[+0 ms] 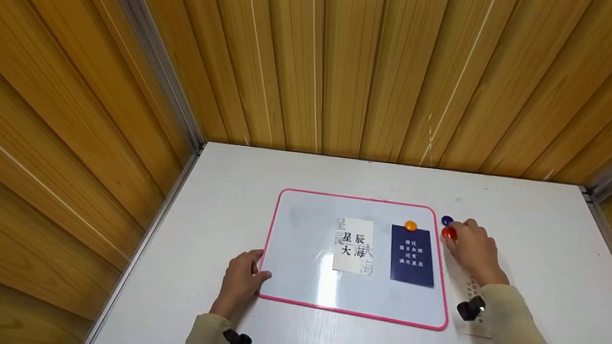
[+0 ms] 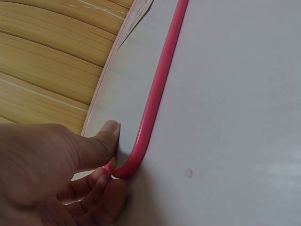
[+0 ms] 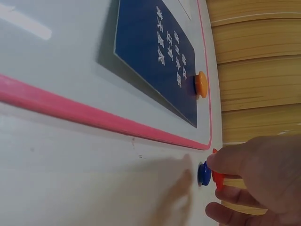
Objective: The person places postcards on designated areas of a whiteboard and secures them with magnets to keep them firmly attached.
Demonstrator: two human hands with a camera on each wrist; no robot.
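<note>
A whiteboard point(image 1: 299, 239) with a pink frame lies on the white table. My left hand point(image 1: 241, 278) grips its lower left edge; in the left wrist view the thumb rests on top and the fingers curl beneath the pink frame point(image 2: 153, 101). Past the board's right edge, my right hand point(image 1: 474, 249) pinches a red round magnet point(image 1: 448, 233). A blue magnet point(image 3: 203, 173) sits on the table close beside it. On the board lie a white card point(image 1: 353, 255) with dark characters and a navy card point(image 1: 411, 272), whose top edge is under an orange magnet point(image 1: 411, 226).
A pale card point(image 1: 476, 328) with print lies on the table, partly hidden under my right forearm. Wood-patterned panels point(image 1: 344, 63) rise behind the table and at both sides. Each wrist carries a small black camera point(image 1: 471, 308).
</note>
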